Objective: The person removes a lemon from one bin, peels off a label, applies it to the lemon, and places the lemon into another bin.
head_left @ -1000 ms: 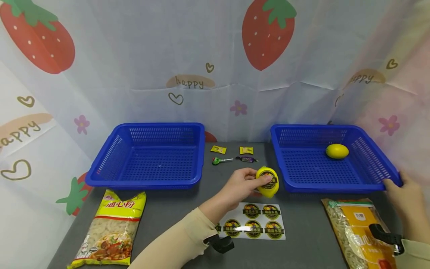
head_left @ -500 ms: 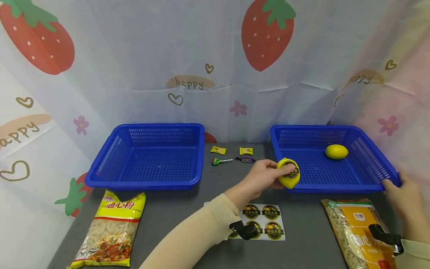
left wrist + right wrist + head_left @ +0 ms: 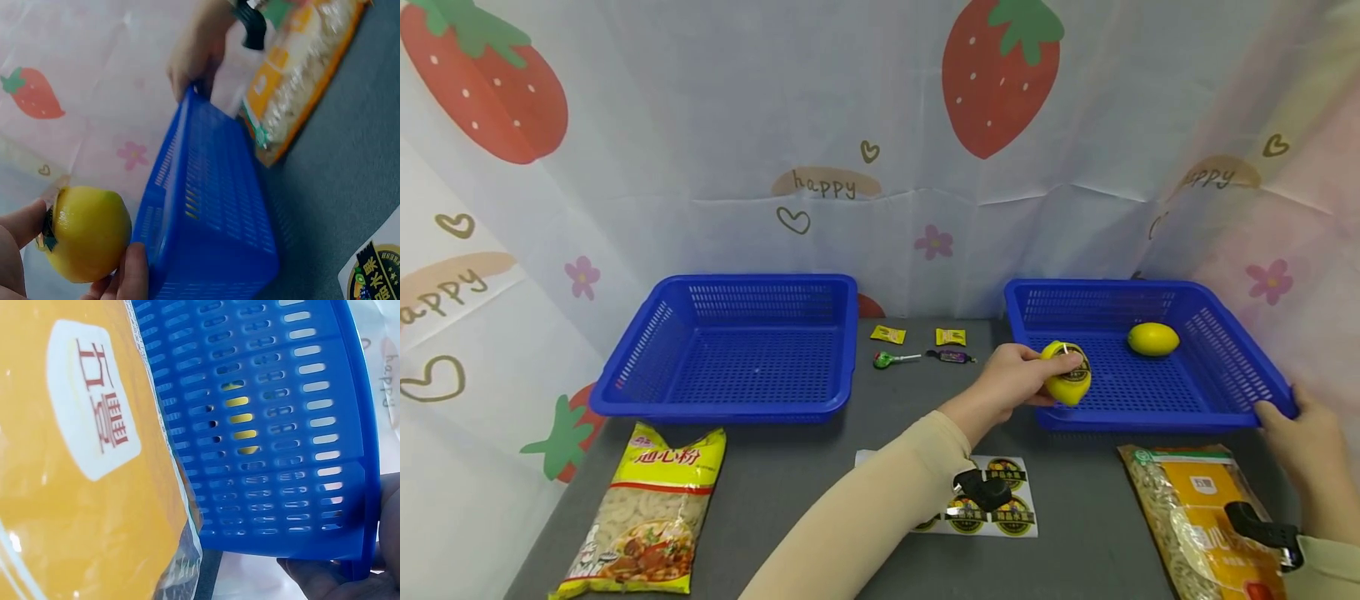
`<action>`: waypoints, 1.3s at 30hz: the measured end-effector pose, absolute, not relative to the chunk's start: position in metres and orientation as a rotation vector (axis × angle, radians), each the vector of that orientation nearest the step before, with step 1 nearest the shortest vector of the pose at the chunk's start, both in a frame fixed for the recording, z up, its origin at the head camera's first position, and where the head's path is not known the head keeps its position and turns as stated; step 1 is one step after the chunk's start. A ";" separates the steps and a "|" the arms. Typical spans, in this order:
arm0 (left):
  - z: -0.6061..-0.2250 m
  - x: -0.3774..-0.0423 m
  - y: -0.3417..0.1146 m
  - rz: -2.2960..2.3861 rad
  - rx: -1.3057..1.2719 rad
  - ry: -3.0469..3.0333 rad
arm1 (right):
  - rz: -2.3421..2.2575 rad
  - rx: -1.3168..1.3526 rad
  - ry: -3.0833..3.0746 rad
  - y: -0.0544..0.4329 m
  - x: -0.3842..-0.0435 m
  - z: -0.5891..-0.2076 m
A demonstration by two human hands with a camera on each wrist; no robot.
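My left hand (image 3: pixel 1009 377) holds a yellow lemon (image 3: pixel 1063 385) over the front left edge of the right blue basket (image 3: pixel 1157 419). A round black label (image 3: pixel 1077 367) is on this lemon, with my thumb against it. In the left wrist view the lemon (image 3: pixel 94 234) sits between thumb and fingers, beside the basket wall. My right hand (image 3: pixel 1309 440) grips the front right corner of that basket by its rim. Another lemon (image 3: pixel 1153 339) lies inside, towards the back right; through the slots its yellow (image 3: pixel 242 419) shows in the right wrist view.
Another blue basket (image 3: pixel 722 410) stands at the left. Between the baskets lie two yellow wrapped sweets (image 3: pixel 888 334), a lollipop (image 3: pixel 886 359) and a purple-wrapped candy (image 3: pixel 952 356). A sticker sheet (image 3: pixel 1028 492) is partly under my left arm. Pasta bags (image 3: pixel 647 517) (image 3: pixel 1202 508) flank the front.
My left hand has carried the labelled lemon right and slightly away from me, from beside the right basket to over its edge. The right hand has kept its grip on the corner.
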State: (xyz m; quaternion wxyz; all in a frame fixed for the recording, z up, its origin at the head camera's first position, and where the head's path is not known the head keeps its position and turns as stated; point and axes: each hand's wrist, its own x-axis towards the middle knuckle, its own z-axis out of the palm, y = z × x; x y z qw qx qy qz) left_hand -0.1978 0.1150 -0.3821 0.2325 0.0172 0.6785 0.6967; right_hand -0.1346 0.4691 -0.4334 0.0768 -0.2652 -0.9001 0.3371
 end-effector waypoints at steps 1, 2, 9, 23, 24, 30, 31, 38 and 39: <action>-0.383 -0.199 0.117 1.914 0.045 1.874 | 1.007 -0.798 -2.695 0.469 -0.135 -0.434; -0.383 -0.199 0.118 1.911 0.041 1.887 | 1.003 -0.799 -2.694 0.469 -0.135 -0.434; -0.377 -0.200 0.129 1.854 0.022 1.982 | 0.965 -0.780 -2.699 0.472 -0.134 -0.437; -0.377 -0.202 0.135 1.736 -0.080 2.146 | 1.042 -0.841 -2.701 0.470 -0.136 -0.433; -0.377 -0.202 0.134 1.731 -0.077 2.147 | 1.044 -0.844 -2.701 0.470 -0.136 -0.432; -0.376 -0.201 0.133 1.711 -0.057 2.166 | 1.021 -0.841 -2.709 0.469 -0.135 -0.430; -0.376 -0.201 0.133 1.709 -0.054 2.168 | 1.020 -0.837 -2.709 0.469 -0.135 -0.430; -0.377 -0.201 0.132 1.700 -0.047 2.177 | 1.014 -0.820 -2.714 0.468 -0.134 -0.430; -0.377 -0.201 0.133 1.699 -0.047 2.180 | 1.018 -0.823 -2.714 0.467 -0.134 -0.430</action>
